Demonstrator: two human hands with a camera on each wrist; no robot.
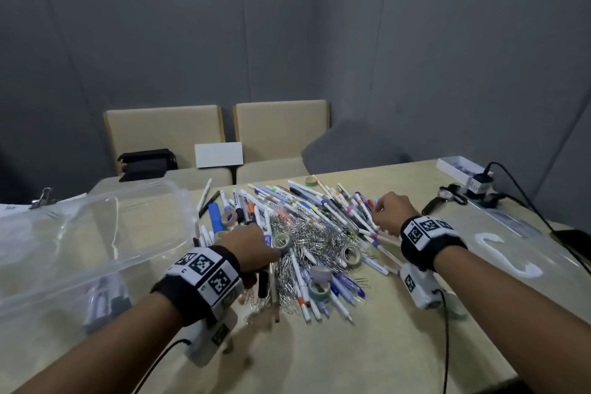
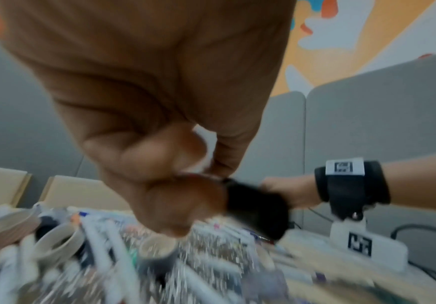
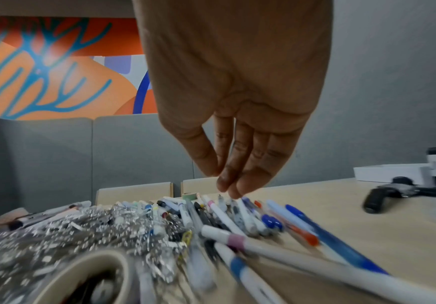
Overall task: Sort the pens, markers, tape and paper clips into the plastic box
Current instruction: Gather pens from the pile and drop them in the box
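Pens (image 1: 335, 211) lie heaped mid-frame on the bench (image 1: 383, 345), long axes running toward the upper left, directly under your right hand (image 1: 388, 213), its fingers (image 3: 237, 164) straight and released. Your left hand (image 1: 252, 245) grips a dark marker (image 2: 258, 211); the plastic box (image 1: 80, 233) sits at far left.

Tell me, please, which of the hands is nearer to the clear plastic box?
Left. The left hand is over the pile's left edge, beside the clear plastic box. The right hand reaches into the pens on the pile's far side, away from the box.
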